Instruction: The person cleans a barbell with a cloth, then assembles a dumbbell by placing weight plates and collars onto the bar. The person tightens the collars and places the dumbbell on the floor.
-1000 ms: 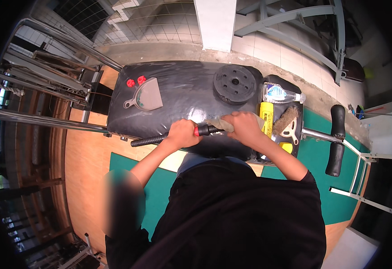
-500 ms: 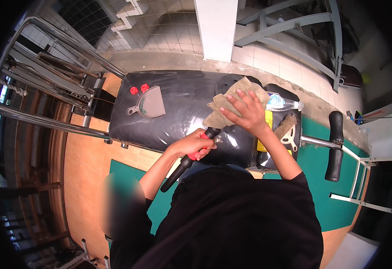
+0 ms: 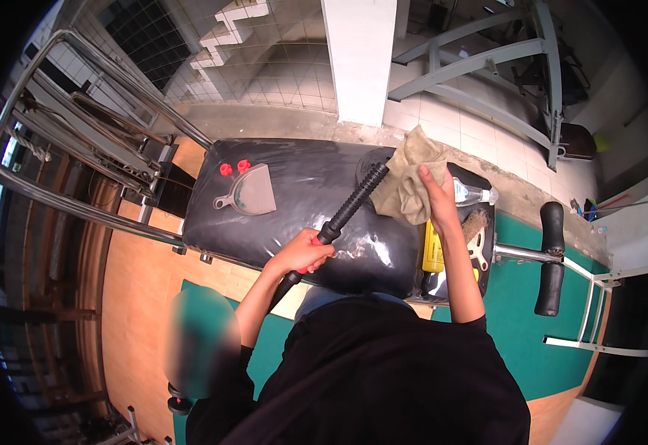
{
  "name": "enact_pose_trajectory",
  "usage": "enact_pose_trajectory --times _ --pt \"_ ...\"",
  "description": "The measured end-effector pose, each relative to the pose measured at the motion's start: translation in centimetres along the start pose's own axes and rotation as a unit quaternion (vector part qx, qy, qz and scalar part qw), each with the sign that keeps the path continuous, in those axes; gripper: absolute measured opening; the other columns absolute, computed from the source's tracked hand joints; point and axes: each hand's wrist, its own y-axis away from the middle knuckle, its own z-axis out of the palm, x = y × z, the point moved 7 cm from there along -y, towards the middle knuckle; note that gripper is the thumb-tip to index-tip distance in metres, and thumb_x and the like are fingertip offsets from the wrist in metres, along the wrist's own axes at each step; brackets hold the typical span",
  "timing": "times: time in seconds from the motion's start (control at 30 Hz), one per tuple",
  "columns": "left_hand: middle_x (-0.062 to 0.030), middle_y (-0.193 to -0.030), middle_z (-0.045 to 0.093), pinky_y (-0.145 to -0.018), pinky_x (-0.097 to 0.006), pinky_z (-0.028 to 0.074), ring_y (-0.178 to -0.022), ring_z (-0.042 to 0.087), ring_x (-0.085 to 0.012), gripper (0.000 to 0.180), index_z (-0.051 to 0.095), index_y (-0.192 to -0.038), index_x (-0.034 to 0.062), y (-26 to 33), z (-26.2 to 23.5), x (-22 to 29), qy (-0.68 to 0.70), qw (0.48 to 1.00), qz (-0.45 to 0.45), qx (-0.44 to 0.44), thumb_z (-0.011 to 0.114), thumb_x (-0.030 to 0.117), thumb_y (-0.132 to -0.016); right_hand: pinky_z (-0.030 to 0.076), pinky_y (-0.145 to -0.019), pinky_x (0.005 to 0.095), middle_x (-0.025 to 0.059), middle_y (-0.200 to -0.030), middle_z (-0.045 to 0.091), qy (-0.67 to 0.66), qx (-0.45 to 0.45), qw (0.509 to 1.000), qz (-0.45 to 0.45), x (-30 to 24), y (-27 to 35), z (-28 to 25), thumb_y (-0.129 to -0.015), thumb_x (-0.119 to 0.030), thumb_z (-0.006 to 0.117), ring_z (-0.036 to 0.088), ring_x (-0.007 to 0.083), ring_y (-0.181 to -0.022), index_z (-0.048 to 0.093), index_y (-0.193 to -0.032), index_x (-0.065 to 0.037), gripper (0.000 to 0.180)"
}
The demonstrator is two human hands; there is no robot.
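My left hand (image 3: 303,254) is closed around the red middle of a black dumbbell bar (image 3: 359,196) with ridged ends. The bar slants up and away over the padded black bench (image 3: 294,167), its far tip beside the rag. Pinched in my right hand (image 3: 439,194) is a crumpled beige rag (image 3: 411,178), raised over the bench's right part. Behind the rag, a round black weight plate (image 3: 369,165) is partly hidden. Two red screw collars, one of them the nearer collar (image 3: 244,166), lie by a grey dustpan (image 3: 253,191) on the bench's left half.
On the bench's right end are a clear plastic bottle (image 3: 472,194), a yellow bottle (image 3: 433,252) and a brush (image 3: 478,236) with a pale handle. A chrome frame (image 3: 79,200) stands left. Foam rollers (image 3: 551,256) stick out right. Behind stands a white pillar (image 3: 359,67).
The dumbbell bar has swung up and its far end now shows bare. My right hand has lifted the rag off it, turned, and bunched the cloth.
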Motion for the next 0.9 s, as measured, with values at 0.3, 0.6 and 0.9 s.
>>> enact_pose_trajectory --times 0.3,0.6,0.9 --pt "-0.0157 -0.052 0.053 -0.056 -0.038 0.045 -0.051 0.056 -0.0297 0.026 0.055 -0.064 -0.0048 1.8 0.4 5.0 -0.270 0.937 0.068 0.210 0.063 0.019 -0.069 0.040 -0.095 0.0368 0.0146 -0.113 0.060 0.408 0.017 0.881 -0.238 -0.5 1.9 4.3 -0.073 -0.007 0.071 0.054 0.0318 -0.112 0.062 -0.106 -0.007 0.035" --pt "-0.0092 -0.056 0.055 -0.049 -0.029 0.044 -0.049 0.056 -0.0185 0.019 0.056 -0.075 0.0001 -1.8 0.5 5.8 -0.173 0.958 0.159 0.167 0.058 0.018 -0.082 0.037 -0.100 0.0451 0.0110 -0.105 0.063 0.352 -0.102 0.877 -0.313 0.8 7.1 10.0 -0.074 -0.003 0.066 0.057 0.0300 -0.108 0.061 -0.108 -0.007 0.034" --pt "-0.0077 -0.083 0.060 -0.067 -0.029 0.051 -0.074 0.061 -0.0149 0.040 0.049 -0.106 0.0062 -2.5 -3.4 5.7 0.138 0.977 0.166 0.001 0.035 0.043 -0.097 0.047 -0.082 0.0275 0.0070 -0.104 0.062 -0.098 0.128 0.985 0.068 3.3 2.8 2.8 -0.093 -0.033 0.053 0.059 0.0127 -0.093 0.057 -0.113 -0.003 0.037"
